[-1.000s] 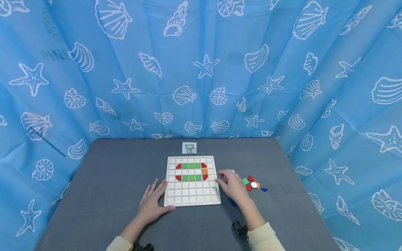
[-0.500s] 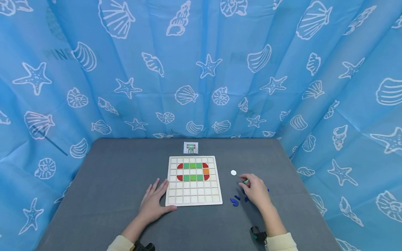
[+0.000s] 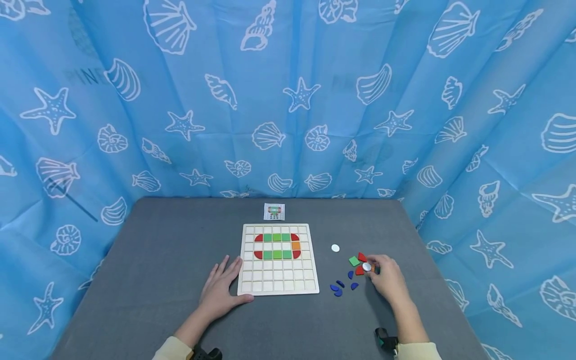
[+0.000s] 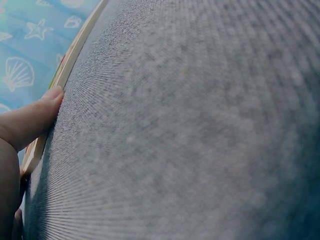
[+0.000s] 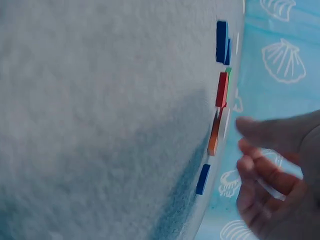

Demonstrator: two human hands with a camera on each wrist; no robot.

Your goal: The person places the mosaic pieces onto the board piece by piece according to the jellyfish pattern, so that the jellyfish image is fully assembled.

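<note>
My left hand (image 3: pixel 220 288) lies spread at the lower left of a pale grid board (image 3: pixel 276 277); in the left wrist view its thumb (image 4: pixel 35 117) touches the board's edge. Red, green and orange tiles fill part of the board's upper half. At the right, my right hand (image 3: pixel 388 277) hovers by a white disc (image 3: pixel 366 267) and an orange tile (image 3: pixel 373 268). Its thumb and loosely bent fingers stand apart from these pieces in the right wrist view, with nothing seen between them. A blue piece (image 5: pixel 203 179) lies near that hand.
Beside the white disc lie a green tile (image 3: pixel 354 261) and red pieces (image 3: pixel 362 257). Several blue half-rounds (image 3: pixel 334 287) are scattered nearer the board, and another white disc (image 3: pixel 335 248) lies alone. A small pattern card (image 3: pixel 274 212) sits behind the board. Blue curtain (image 3: pixel 297 150) surrounds the grey table.
My right hand has moved from the board's right edge out to the right, over the loose pieces, uncovering the green, red and blue ones. The left hand keeps its place.
</note>
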